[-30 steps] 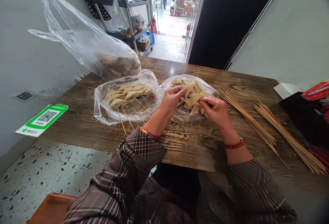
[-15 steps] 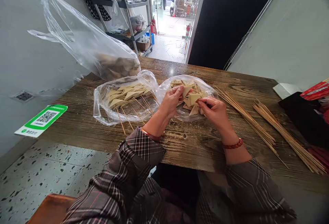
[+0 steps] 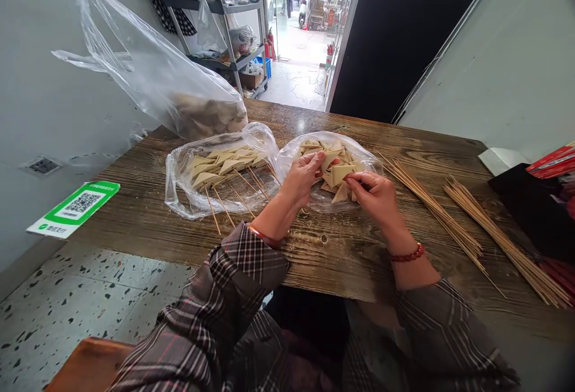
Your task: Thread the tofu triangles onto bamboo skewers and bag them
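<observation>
My left hand (image 3: pixel 305 175) is closed on a pale yellow triangular piece (image 3: pixel 330 157) that looks like tofu, gripped between thumb and fingers. Just to its right, my right hand (image 3: pixel 375 191) pinches the edge of another such piece (image 3: pixel 342 172). Whether a skewer is in these fingers I cannot make out. Both hands are above an open clear plastic bag (image 3: pixel 309 205) full of loose triangular pieces (image 3: pixel 340 193). Left of it, a second clear bag (image 3: pixel 173 194) carries skewered pieces (image 3: pixel 224 164) in overlapping rows, their sticks (image 3: pixel 220 205) pointing toward me.
Two bundles of bamboo skewers (image 3: pixel 438 218) lie to the right on the wooden table (image 3: pixel 287 260). A tall plastic bag (image 3: pixel 148 80) stands at back left. A green QR card (image 3: pixel 74 209) sits by the left edge, a black holder (image 3: pixel 516 200) at the right. Beyond is a shelf cart (image 3: pixel 233 62).
The whole view has shifted very slightly. Both hands keep nearly the same pose with the pieces between their fingers.
</observation>
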A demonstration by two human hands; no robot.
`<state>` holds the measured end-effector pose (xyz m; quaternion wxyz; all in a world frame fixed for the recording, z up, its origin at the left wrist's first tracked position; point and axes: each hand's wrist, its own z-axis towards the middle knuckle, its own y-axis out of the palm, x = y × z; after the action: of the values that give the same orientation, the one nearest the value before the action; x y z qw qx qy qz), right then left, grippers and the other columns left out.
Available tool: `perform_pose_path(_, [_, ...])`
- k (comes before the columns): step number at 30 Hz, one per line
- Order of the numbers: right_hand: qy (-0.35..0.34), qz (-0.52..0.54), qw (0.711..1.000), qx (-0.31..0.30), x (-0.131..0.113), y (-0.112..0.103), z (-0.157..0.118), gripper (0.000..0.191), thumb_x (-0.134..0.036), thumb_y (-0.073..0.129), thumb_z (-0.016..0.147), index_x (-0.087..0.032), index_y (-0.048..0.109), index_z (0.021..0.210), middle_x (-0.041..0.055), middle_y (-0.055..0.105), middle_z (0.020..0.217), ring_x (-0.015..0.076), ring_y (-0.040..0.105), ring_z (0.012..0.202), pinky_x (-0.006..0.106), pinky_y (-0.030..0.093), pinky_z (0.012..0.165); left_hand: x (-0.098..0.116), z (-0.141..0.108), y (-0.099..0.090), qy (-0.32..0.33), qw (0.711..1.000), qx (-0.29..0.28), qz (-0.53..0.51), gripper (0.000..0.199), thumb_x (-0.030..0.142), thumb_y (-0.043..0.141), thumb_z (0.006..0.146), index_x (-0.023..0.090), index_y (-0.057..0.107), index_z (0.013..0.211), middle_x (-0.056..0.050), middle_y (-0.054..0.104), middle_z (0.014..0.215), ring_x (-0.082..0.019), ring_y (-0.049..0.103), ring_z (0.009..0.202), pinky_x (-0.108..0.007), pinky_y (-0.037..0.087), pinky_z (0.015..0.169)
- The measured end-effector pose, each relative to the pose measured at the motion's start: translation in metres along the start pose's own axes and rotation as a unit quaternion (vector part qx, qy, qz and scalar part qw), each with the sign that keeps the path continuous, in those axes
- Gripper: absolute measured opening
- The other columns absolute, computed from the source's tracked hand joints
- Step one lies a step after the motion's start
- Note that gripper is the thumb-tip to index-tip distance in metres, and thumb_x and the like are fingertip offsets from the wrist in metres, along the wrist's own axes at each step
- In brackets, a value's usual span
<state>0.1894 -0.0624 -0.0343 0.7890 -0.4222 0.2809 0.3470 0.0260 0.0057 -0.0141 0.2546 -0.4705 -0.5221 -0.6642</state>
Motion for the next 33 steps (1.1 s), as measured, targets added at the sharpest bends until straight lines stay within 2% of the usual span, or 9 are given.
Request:
perform_pose_path(13, [0.007,-0.001,1.0,0.006,-0.006,0.003,-0.001,0.018,-0.029,0.063,0.085,-0.019,0.077,0.083,0.0058,0.076,0.084,0.0201,0.068,0.078,0.032,0.051,0.072,-0.001,-0.002,0.0,0.01,1.0,-0.018,0.009,0.039,0.051,0.076,0.074,0.013,0.073,0.079,-0.006,0.074,0.075,-0.013,0.065,0.071,-0.024,0.046,0.069])
perform_pose_path(23, [0.005,-0.01,1.0,0.015,-0.005,0.005,-0.001,0.017,-0.031,0.063,0.085,-0.021,0.077,0.081,0.005,0.076,0.082,0.021,0.067,0.075,0.035,0.05,0.071,-0.009,0.002,0.0,-0.002,1.0,-0.004,-0.012,0.031,0.042,0.073,0.081,0.012,0.072,0.075,-0.005,0.073,0.072,-0.009,0.061,0.064,-0.02,0.046,0.065])
perform_pose_path(29, [0.032,0.027,0.999,0.006,-0.004,0.008,-0.003,0.02,-0.036,0.064,0.085,-0.02,0.077,0.086,0.0062,0.076,0.084,0.0215,0.067,0.075,0.037,0.052,0.071,-0.006,0.001,0.001,-0.057,0.995,-0.022,-0.077,0.04,0.049,0.072,0.081,0.012,0.071,0.098,-0.009,0.075,0.085,-0.015,0.068,0.073,-0.025,0.051,0.067])
perform_pose_path(33, [0.054,0.049,0.997,0.005,-0.003,0.011,-0.004,0.023,-0.039,0.065,0.084,-0.019,0.077,0.087,0.007,0.075,0.082,0.0212,0.066,0.071,0.036,0.052,0.068,-0.006,-0.001,0.001,-0.064,0.993,-0.059,-0.08,0.041,0.047,0.076,0.077,0.011,0.071,0.095,-0.009,0.075,0.084,-0.014,0.067,0.07,-0.024,0.052,0.066])
